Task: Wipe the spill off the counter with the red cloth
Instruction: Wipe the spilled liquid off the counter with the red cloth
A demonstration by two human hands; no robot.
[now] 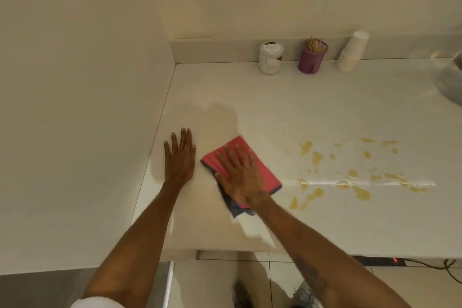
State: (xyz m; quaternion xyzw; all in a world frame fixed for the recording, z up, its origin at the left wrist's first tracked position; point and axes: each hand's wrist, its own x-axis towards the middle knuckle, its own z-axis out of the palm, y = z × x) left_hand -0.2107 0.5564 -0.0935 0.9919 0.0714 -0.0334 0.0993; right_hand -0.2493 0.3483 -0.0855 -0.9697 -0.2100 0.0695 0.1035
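A folded red cloth (262,170) with a dark edge lies flat on the white counter (275,97). My right hand (240,177) presses down on it with the fingers spread. My left hand (179,155) rests flat on the counter just left of the cloth, fingers apart, holding nothing. The spill (355,172) is a scatter of yellowish drops and puddles on the counter to the right of the cloth, apart from it.
Along the back wall stand a white jar (270,57), a purple cup of wooden sticks (312,57) and a stack of white paper cups (352,51). A wall closes the counter's left side. A grey object (453,82) shows at the right edge. Tiled floor lies below the counter's front edge.
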